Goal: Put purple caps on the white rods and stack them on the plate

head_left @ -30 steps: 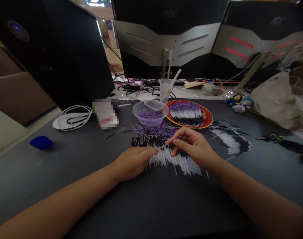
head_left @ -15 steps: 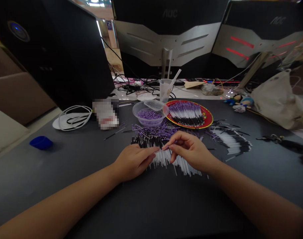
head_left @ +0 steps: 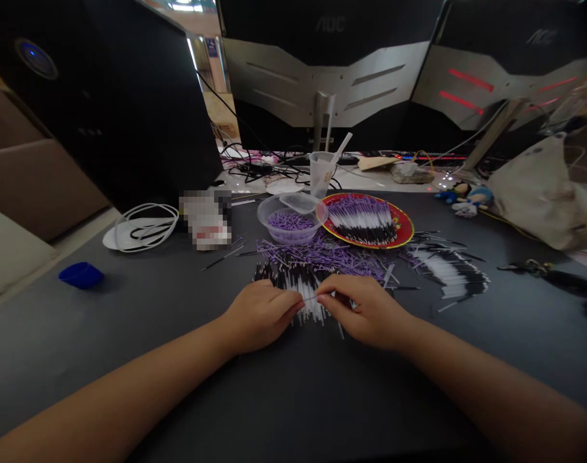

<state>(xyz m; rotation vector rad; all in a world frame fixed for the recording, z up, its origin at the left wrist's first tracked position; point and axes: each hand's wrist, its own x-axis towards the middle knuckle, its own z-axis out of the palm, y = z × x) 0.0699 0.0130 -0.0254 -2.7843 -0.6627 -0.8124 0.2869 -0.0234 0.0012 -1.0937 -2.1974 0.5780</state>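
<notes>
My left hand (head_left: 264, 314) and my right hand (head_left: 363, 308) are both closed in a pinch, fingertips almost meeting. A thin stick (head_left: 310, 298), pale with a purple tint, spans the small gap between them; the fingers hide its ends. Beneath the hands lies a pile of thin white sticks with black ends (head_left: 296, 276). Just beyond it, loose purple pieces (head_left: 322, 252) are strewn over the table. More purple pieces fill a clear plastic bowl (head_left: 265, 226) behind them. On a red plate (head_left: 405, 231) rest rows of sticks with purple, white and black sections.
More black-and-white sticks (head_left: 450, 273) lie at the right, near some keys (head_left: 534, 267). A clear cup (head_left: 319, 177) stands behind the bowl. At the left are a blue cup-like object (head_left: 81, 275) and a coiled white cable (head_left: 143, 212). Monitors (head_left: 329, 64) line the back.
My right hand has come down and slightly left, closing toward the left fingertips. The purple piece it held now sits mostly inside the fingers. My left hand has barely moved.
</notes>
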